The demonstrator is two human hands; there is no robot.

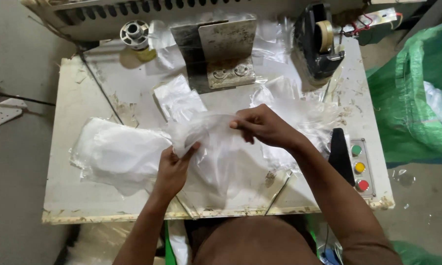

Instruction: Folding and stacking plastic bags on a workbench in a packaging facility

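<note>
Bag (206,132) between left hand (174,167) and right hand (262,126)

Worn white bench (74,196) w/ chipped edges. On it: pile of clear plastic bags (115,154) at left, tape dispenser (316,44) back right, metal bracket (221,54) back ctr.

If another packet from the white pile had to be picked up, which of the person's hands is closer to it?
Probably the left hand: it grips the clear plastic bag right beside the pile of white packets, while the right hand holds the bag farther away.
</note>
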